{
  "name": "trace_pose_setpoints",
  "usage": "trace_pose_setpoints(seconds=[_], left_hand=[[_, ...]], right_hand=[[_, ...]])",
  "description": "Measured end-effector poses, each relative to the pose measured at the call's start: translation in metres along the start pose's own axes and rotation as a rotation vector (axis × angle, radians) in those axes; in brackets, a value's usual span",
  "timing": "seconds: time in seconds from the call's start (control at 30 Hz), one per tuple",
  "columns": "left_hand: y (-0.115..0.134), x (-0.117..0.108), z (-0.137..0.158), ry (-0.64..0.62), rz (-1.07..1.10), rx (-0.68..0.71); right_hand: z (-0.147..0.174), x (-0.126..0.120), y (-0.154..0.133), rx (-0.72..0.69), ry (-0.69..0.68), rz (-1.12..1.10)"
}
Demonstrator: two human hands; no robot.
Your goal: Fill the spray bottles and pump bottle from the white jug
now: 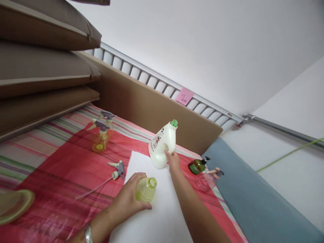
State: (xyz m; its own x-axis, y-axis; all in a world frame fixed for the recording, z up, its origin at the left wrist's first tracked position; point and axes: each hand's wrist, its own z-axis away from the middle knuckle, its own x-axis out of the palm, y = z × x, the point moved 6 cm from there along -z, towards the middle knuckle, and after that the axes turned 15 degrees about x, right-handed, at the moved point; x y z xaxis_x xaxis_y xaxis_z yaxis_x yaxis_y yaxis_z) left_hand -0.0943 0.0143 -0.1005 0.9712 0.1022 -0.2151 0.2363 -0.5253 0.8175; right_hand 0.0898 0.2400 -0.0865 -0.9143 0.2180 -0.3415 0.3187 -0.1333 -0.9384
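My left hand [131, 195] is wrapped round a yellow-green see-through bottle [146, 189], whose open neck has no top on it. My right hand [172, 158] grips the handle of a large white jug [162, 143] with a printed label and a green spout; the jug stands at the far part of a white sheet [157, 216]. Left of the bottle, a grey and pale-green spray trigger [118, 170] lies on the red cloth with its long dip tube [96, 189] pointing toward the lower left.
Two spray bottles [100, 140] stand at the back left. A green pump bottle [196, 166] and a clear pink-topped bottle [206, 180] are at the right. A yellowish round rim [19, 206] shows at the left edge. Stacked cushions [45, 60] and a brown board [141, 104] border the back.
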Motion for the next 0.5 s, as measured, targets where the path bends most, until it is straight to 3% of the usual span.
trace_pose_setpoints(seconds=[0.13, 0.27, 0.37, 0.5], left_hand=[[-0.004, 0.002, 0.0, -0.039, -0.034, -0.012], [-0.004, -0.003, -0.005, -0.04, -0.063, 0.008], [-0.008, -0.003, -0.007, -0.038, -0.07, 0.009], [-0.018, 0.004, -0.004, -0.052, -0.078, 0.0]], right_hand=[[-0.016, 0.013, 0.001, 0.046, 0.019, -0.001], [-0.015, 0.007, -0.011, -0.008, 0.014, -0.025], [-0.001, -0.016, -0.026, -0.066, -0.019, 0.006], [0.035, -0.074, -0.052, -0.154, -0.031, 0.113]])
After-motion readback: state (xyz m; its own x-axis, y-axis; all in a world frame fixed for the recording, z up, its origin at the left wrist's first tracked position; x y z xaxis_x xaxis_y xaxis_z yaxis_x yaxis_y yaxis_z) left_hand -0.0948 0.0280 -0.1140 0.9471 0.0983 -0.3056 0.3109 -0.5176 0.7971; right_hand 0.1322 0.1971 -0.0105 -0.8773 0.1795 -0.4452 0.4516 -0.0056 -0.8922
